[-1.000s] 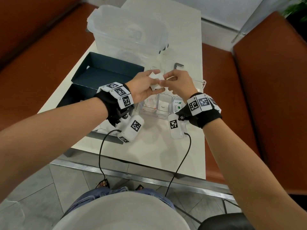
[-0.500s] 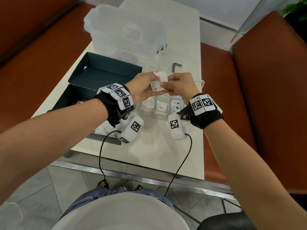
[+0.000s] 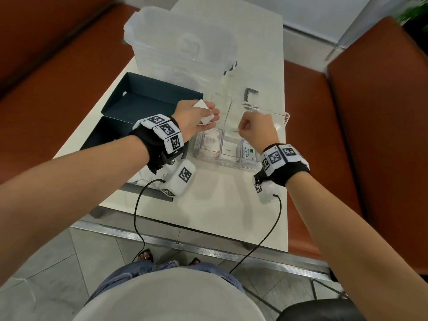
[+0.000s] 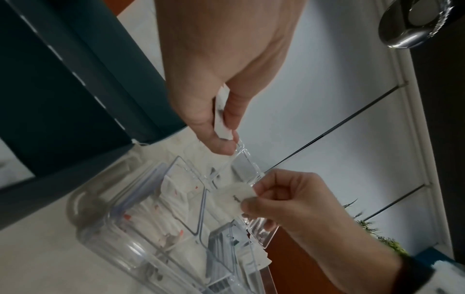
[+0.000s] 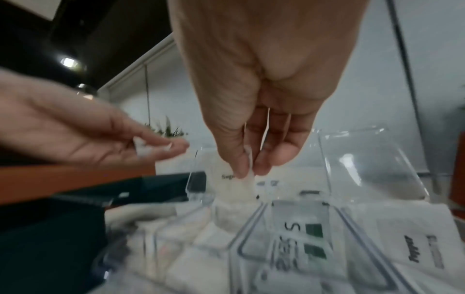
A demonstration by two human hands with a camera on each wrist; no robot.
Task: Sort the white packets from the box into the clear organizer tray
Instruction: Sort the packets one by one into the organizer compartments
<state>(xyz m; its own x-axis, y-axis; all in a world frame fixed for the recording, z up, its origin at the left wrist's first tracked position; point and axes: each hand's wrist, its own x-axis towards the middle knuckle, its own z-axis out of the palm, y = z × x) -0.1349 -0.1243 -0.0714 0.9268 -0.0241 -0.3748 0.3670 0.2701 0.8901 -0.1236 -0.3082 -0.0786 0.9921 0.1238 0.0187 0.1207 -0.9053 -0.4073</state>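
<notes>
Now my left hand [image 3: 195,118] pinches a few white packets [image 3: 203,112] between thumb and fingers, up in the air just over the far left end of the clear organizer tray [image 3: 199,156]. From the left wrist view the same packets [image 4: 221,119] stick out thin between my thumb and finger. My right hand [image 3: 257,132] is over the middle of the tray, and its fingers are curled. It pinches one white packet [image 5: 247,179] by the top edge, and the packet hangs down into the middle slot. That slot already has a white packet with the word Sugar [image 3: 229,149] on it. The slot to the left of it has packets with red marks [image 3: 210,143]. The slot to the right of it has packets with green squares [image 3: 250,152] on them. The tray sits on the white table [image 3: 220,205], close to the near edge. The dark box [image 3: 148,98] lies open on the table, just left of the tray, and more white packets [image 3: 143,179] show in its near part, under my left wrist. A big clear tub [image 3: 183,47] with a lid stands behind the tray. A small metal key [image 3: 249,93] lies on the table behind the right end of the tray.
</notes>
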